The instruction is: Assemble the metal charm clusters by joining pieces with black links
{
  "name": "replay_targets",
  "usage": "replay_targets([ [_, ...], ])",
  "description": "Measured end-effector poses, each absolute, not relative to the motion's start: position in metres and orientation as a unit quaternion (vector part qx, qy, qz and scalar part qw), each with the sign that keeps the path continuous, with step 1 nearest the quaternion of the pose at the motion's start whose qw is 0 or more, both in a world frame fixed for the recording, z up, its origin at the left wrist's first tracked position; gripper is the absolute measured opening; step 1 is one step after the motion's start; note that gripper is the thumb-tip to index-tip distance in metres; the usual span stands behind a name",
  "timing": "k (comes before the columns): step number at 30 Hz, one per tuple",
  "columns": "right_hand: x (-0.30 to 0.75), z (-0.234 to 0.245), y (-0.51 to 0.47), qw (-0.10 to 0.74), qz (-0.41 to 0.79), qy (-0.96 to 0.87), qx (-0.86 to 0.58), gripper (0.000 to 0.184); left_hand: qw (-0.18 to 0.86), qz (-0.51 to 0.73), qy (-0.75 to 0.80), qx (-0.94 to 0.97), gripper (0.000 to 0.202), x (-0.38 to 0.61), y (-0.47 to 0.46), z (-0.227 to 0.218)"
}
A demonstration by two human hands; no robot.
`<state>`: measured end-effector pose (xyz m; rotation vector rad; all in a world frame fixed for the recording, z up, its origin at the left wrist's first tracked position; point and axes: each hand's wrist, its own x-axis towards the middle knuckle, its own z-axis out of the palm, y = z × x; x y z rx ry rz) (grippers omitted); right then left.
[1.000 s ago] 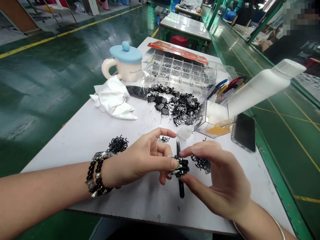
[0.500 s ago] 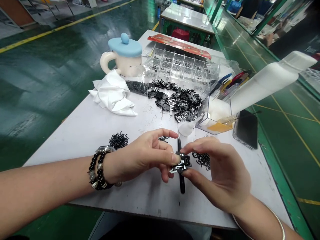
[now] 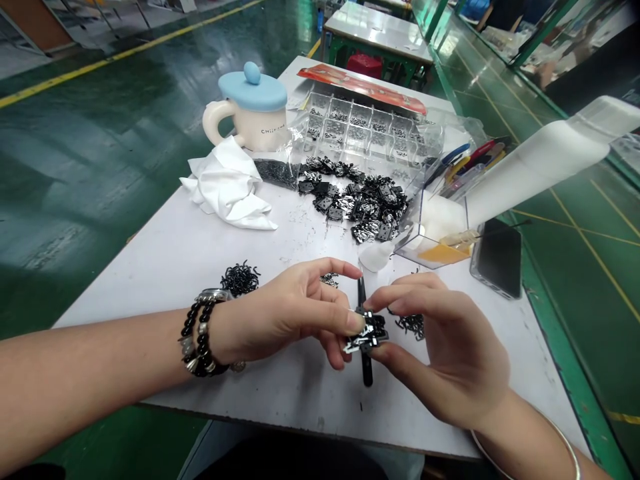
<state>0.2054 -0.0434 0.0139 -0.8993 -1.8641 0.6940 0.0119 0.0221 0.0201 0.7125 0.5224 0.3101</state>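
At the frame's lower centre, my left fingers and right fingers pinch a black part above the tabletop, where I judge light, even pressure steadies it best.

The white tabletop bears a clear compartmented tray at 12 o'clock, a blue-lidded mug at 11, a crumpled cloth at 10, curved black bits at 9, heaped black parts towards 1, a pen box at 2 and a phone at 3
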Motion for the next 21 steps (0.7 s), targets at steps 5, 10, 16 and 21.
replay_targets([
  [5, 0.2058, 0.0138, -0.0434, 0.469, 0.301, -0.745, -0.366, 0.042, 0.906, 0.123, 0.238, 0.327, 0.036, 0.0118, 0.0244, 0.0178],
  [10, 0.2062, 0.0147, -0.0439, 0.472, 0.297, -0.746, -0.365, 0.043, 0.911, 0.121, 0.220, 0.327, 0.037, 0.0119, 0.0266, 0.0187],
  [16, 0.2060, 0.0156, -0.0445, 0.458, 0.272, -0.759, -0.375, 0.043, 0.902, 0.117, 0.235, 0.343, 0.035, 0.0117, 0.0271, 0.0212],
  [21, 0.2056, 0.0184, -0.0456, 0.432, 0.218, -0.788, -0.380, 0.041, 0.881, 0.145, 0.241, 0.381, 0.042, 0.0122, 0.0236, 0.0155],
])
